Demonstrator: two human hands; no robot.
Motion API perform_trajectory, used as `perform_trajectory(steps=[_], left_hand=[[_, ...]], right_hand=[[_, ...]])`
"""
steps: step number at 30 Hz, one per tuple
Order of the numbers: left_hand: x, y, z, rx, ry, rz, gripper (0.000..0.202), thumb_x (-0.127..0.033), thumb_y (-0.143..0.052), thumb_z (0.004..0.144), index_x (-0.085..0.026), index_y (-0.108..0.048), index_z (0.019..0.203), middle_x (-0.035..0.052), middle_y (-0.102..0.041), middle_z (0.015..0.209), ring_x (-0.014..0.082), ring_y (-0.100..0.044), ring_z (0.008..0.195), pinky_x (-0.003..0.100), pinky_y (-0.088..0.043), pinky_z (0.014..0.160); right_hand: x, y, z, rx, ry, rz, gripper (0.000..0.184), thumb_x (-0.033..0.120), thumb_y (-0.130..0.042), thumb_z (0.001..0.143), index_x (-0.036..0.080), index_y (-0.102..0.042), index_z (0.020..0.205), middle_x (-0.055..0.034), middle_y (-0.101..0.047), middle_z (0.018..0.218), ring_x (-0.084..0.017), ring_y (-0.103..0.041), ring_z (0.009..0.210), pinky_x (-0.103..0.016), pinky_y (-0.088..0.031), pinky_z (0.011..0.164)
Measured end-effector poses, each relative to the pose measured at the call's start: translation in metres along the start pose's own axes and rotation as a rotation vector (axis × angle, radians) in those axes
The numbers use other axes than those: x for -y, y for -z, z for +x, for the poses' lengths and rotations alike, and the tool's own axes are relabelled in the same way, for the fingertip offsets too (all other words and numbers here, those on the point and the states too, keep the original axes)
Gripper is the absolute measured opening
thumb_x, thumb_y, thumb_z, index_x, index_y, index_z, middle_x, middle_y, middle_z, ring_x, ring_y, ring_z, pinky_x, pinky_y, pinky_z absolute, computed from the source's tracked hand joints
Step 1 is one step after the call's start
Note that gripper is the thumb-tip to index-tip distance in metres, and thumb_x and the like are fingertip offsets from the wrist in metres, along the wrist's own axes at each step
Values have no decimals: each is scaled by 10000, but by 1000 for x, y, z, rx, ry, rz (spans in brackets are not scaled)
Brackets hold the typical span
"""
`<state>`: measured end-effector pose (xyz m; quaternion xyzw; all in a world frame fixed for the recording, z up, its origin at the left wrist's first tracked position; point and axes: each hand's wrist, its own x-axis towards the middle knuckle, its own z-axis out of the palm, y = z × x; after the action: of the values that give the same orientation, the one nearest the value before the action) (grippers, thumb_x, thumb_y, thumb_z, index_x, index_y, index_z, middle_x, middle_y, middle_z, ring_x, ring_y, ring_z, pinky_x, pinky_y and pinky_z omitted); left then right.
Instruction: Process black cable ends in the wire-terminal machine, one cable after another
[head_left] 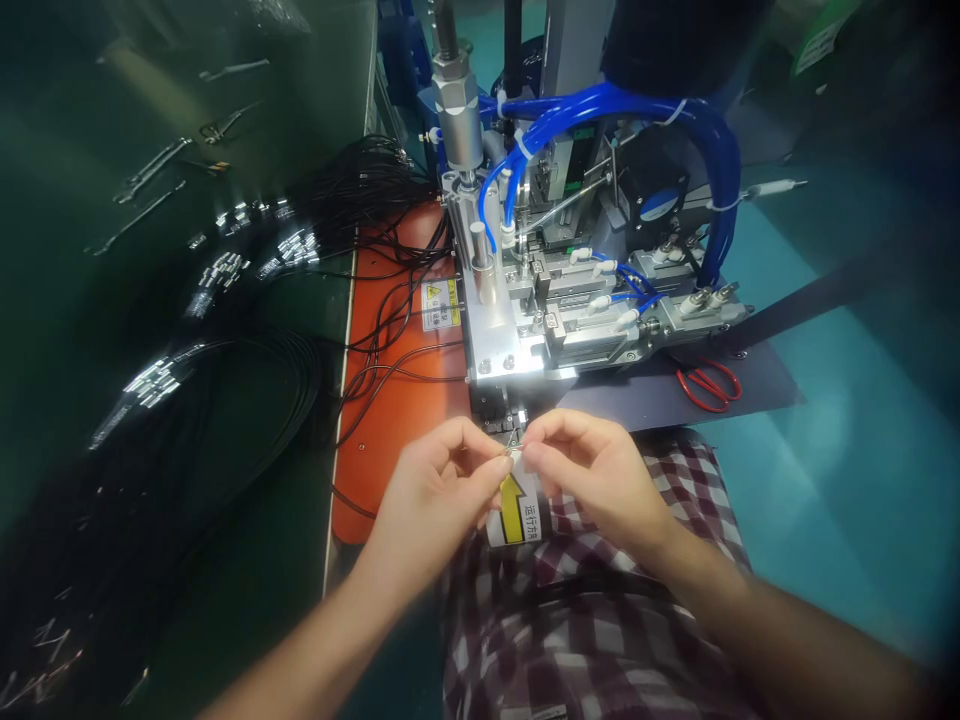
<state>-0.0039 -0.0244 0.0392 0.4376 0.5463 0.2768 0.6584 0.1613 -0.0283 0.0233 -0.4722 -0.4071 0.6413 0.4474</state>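
My left hand (450,470) is closed in a pinch, thumb against forefinger, on thin pale strands that look like wire ends (513,441). Facing it, my right hand (589,465) pinches the same thin wires from the other side, its fingertips almost touching the left ones. Both hands are just in front of the machine's metal head (501,350). Below the fingertips is a white label with a yellow arrow (512,508). What lies inside the pinches is too small to make out fully.
Black cables (375,370) cross the orange plate (409,410) and lie bundled on the dark table (247,530) at left. Blue air hoses (622,105) arch over pneumatic cylinders (600,340). Red-handled scissors (709,385) lie on the dark shelf at right. Loose tools (154,170) are far left.
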Motion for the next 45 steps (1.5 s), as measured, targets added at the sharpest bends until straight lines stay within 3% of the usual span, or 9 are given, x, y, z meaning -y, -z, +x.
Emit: perform_trajectory(steps=[6, 12, 17, 22, 31, 40, 45], left_hand=[[1, 3, 2, 60, 39, -92, 216, -331, -677, 811, -170, -542, 761, -44, -541, 564, 62, -440, 497, 172, -341, 478], [2, 1, 1, 46, 34, -164, 220, -346, -686, 806, -179, -544, 790, -64, -473, 572, 50, -381, 492, 169, -310, 470], [2, 1, 0, 52, 45, -193, 191, -338, -623, 855, -180, -613, 960, -52, -468, 581, 55, -366, 502, 172, -278, 467], [-3, -3, 3, 32, 57, -252, 145, -297, -653, 821, -169, -616, 879, -54, -487, 502, 53, -361, 429, 185, -258, 436], [5, -13, 1, -151, 14, -273, 136, -272, -689, 794, -151, -627, 794, -75, -428, 457, 31, -324, 419, 163, -252, 443], [1, -8, 5, -45, 93, -243, 128, -250, -675, 780, -125, -652, 799, -80, -404, 422, 26, -292, 405, 164, -220, 438], [2, -9, 7, -77, 98, -152, 159, -269, -671, 771, -127, -613, 726, -79, -404, 420, 28, -299, 389, 162, -222, 416]], right_hand=[[3, 1, 2, 40, -60, 53, 97, 210, -649, 790, 150, -616, 722, 58, -518, 548, -53, -427, 458, -177, -372, 449], [4, -2, 0, 37, -115, -50, 120, 221, -621, 819, 150, -586, 729, 55, -486, 572, -50, -358, 454, -173, -304, 409], [2, -2, -1, 69, -54, -87, 123, 233, -578, 845, 150, -564, 755, 11, -552, 673, -94, -480, 588, -213, -410, 545], [1, -1, -1, 59, -24, -182, 136, 237, -551, 856, 160, -551, 744, 8, -542, 683, -106, -469, 601, -226, -405, 548], [-9, -6, -9, -38, 83, -461, 123, 206, -520, 884, 187, -547, 766, 35, -539, 660, -107, -485, 585, -236, -389, 559], [-6, 1, -8, -2, 78, -520, 143, 224, -516, 896, 192, -566, 766, 27, -546, 666, -117, -485, 592, -245, -390, 559], [-1, 9, -5, 32, 77, -535, 112, 237, -545, 883, 192, -600, 797, 20, -553, 662, -121, -482, 582, -250, -376, 542]])
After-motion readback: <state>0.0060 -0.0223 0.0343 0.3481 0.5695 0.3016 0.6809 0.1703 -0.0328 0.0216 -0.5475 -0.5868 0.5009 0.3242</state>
